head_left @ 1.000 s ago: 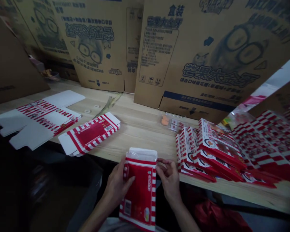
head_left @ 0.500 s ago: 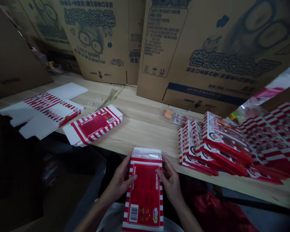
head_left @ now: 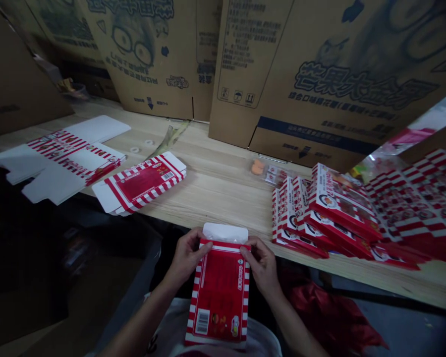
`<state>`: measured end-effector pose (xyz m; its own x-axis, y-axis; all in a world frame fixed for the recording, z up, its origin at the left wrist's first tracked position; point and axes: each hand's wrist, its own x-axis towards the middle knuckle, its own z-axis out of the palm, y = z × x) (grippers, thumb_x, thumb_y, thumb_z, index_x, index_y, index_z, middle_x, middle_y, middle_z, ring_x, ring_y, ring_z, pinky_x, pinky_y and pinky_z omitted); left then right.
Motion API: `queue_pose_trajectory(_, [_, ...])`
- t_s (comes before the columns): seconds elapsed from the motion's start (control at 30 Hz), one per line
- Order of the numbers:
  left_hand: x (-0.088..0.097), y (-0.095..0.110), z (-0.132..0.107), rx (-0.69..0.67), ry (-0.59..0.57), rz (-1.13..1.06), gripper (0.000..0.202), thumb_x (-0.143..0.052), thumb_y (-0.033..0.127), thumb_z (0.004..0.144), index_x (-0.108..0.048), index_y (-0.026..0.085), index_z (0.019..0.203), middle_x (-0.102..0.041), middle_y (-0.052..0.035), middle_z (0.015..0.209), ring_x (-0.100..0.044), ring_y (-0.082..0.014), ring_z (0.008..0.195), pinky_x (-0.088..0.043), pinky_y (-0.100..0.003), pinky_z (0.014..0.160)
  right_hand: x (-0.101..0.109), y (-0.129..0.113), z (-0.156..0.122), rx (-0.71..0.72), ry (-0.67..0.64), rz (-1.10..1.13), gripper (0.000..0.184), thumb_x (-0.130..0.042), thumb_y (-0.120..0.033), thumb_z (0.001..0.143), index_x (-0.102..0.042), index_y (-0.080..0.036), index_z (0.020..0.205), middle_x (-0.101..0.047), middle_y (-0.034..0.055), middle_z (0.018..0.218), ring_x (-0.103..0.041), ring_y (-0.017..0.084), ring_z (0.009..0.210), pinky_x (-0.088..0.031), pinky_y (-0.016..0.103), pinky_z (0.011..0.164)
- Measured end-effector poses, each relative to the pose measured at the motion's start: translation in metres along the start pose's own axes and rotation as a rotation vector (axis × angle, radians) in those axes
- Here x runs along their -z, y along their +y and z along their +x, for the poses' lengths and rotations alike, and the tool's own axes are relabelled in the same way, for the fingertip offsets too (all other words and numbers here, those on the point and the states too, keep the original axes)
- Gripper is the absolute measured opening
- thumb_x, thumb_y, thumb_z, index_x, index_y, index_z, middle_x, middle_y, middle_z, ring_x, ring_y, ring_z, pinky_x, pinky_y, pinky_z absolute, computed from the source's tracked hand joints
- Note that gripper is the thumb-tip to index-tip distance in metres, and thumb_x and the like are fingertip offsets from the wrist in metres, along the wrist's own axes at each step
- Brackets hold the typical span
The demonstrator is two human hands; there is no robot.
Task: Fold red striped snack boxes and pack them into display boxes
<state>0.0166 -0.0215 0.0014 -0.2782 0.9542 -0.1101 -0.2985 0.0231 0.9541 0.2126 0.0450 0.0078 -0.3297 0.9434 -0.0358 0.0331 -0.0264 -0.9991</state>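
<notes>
A red and white striped carton [head_left: 219, 292] stands upright on my lap, its white top flap up. My left hand [head_left: 186, 255] grips its upper left edge, thumb on the front. At the upper right corner my right hand [head_left: 262, 265] pinches the carton with fingers closed. Both hands are just below the front edge of the wooden table [head_left: 215, 188].
Flat striped carton blanks [head_left: 143, 183] lie on the table's left, with more unfolded blanks [head_left: 59, 158] beyond. A row of filled red cartons [head_left: 319, 213] leans at the right. Big brown shipping boxes [head_left: 319, 74] line the back. A small clear packet [head_left: 265, 171] lies mid-table.
The carton has turned from slightly tilted to upright and facing me. Both hands have slid up to its top corners, and the view has dropped a little.
</notes>
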Motion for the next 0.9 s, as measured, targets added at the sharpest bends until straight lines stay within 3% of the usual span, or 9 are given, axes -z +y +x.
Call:
queue_pose_trajectory(0.1, [-0.001,0.006,0.003,0.084,0.074,-0.088,0.030,-0.081,0.022,0.064,-0.052,0.017,0.071,-0.060,0.0028,0.072,-0.054,-0.0102,0.065,-0.043,-0.020,0.062,-0.004,-0.007,0.001,-0.076,0.027,0.122,0.028,-0.074,-0.031,0.074,-0.056,-0.026,0.095,-0.063,-0.0030,0.081,-0.060,0.015,0.071,-0.047,0.025,0.065])
queue_pose_trajectory(0.17, [0.002,0.011,0.006,0.127,0.073,-0.141,0.035,-0.082,0.019,0.062,-0.054,0.019,0.083,-0.062,0.0032,0.077,-0.058,-0.0115,0.069,-0.045,-0.021,0.064,-0.004,-0.012,0.003,-0.124,-0.035,0.155,0.034,-0.075,-0.031,0.072,-0.058,-0.026,0.101,-0.064,-0.0017,0.086,-0.062,0.017,0.076,-0.049,0.027,0.071])
queue_pose_trajectory(0.23, [0.006,0.017,0.009,0.168,-0.017,-0.167,0.047,-0.081,0.018,0.063,-0.056,0.022,0.102,-0.064,0.0012,0.088,-0.061,-0.0147,0.080,-0.048,-0.026,0.072,-0.003,-0.015,0.005,-0.160,-0.114,0.156,0.024,-0.074,-0.033,0.073,-0.062,-0.023,0.092,-0.064,-0.0009,0.082,-0.061,0.017,0.075,-0.048,0.027,0.071])
queue_pose_trajectory(0.3, [0.013,0.020,0.012,0.206,-0.144,-0.137,0.048,-0.080,0.019,0.065,-0.059,0.021,0.108,-0.065,-0.0013,0.091,-0.062,-0.0165,0.084,-0.048,-0.029,0.078,-0.001,-0.014,0.007,-0.157,-0.141,0.132,0.018,-0.073,-0.034,0.074,-0.061,-0.021,0.079,-0.063,-0.0012,0.076,-0.059,0.016,0.070,-0.047,0.025,0.066])
queue_pose_trajectory(0.4, [0.024,0.019,0.014,0.165,-0.231,0.003,0.022,-0.078,0.024,0.068,-0.068,0.014,0.084,-0.063,-0.0022,0.080,-0.059,-0.0143,0.076,-0.045,-0.025,0.072,0.002,-0.009,0.007,-0.040,-0.142,0.004,0.015,-0.070,-0.032,0.078,-0.061,-0.021,0.075,-0.064,0.0012,0.083,-0.061,0.017,0.078,-0.047,0.026,0.070])
queue_pose_trajectory(0.53, [0.028,0.020,0.010,0.039,-0.220,0.157,0.018,-0.074,0.031,0.074,-0.068,0.014,0.071,-0.063,-0.0038,0.086,-0.057,-0.0147,0.083,-0.042,-0.025,0.076,0.003,-0.007,0.005,0.104,-0.210,-0.195,0.011,-0.063,-0.030,0.085,-0.063,-0.020,0.080,-0.068,0.0061,0.098,-0.063,0.020,0.095,-0.046,0.030,0.084])
queue_pose_trajectory(0.63, [0.025,0.027,0.010,0.081,-0.208,0.206,0.024,-0.070,0.035,0.079,-0.067,0.014,0.067,-0.065,-0.0044,0.086,-0.058,-0.0144,0.081,-0.042,-0.025,0.075,0.002,-0.014,0.007,0.076,-0.236,-0.227,0.018,-0.059,-0.032,0.088,-0.062,-0.019,0.075,-0.069,0.0062,0.092,-0.064,0.019,0.087,-0.047,0.029,0.079])
queue_pose_trajectory(0.73, [0.025,0.037,0.015,0.177,-0.249,0.242,0.019,-0.077,0.031,0.070,-0.068,0.014,0.072,-0.066,-0.0022,0.072,-0.058,-0.0132,0.068,-0.043,-0.024,0.065,0.001,-0.024,0.015,0.016,-0.247,-0.269,0.015,-0.065,-0.030,0.082,-0.062,-0.018,0.073,-0.069,0.0043,0.082,-0.063,0.017,0.077,-0.047,0.027,0.071])
queue_pose_trajectory(0.9, [0.029,0.051,0.035,0.301,-0.366,0.162,0.020,-0.080,0.030,0.064,-0.075,0.014,0.076,-0.073,-0.0055,0.072,-0.064,-0.0159,0.064,-0.049,-0.027,0.065,0.000,-0.041,0.034,-0.075,-0.336,-0.254,0.010,-0.068,-0.027,0.075,-0.066,-0.018,0.073,-0.067,0.0014,0.069,-0.061,0.015,0.064,-0.045,0.024,0.059])
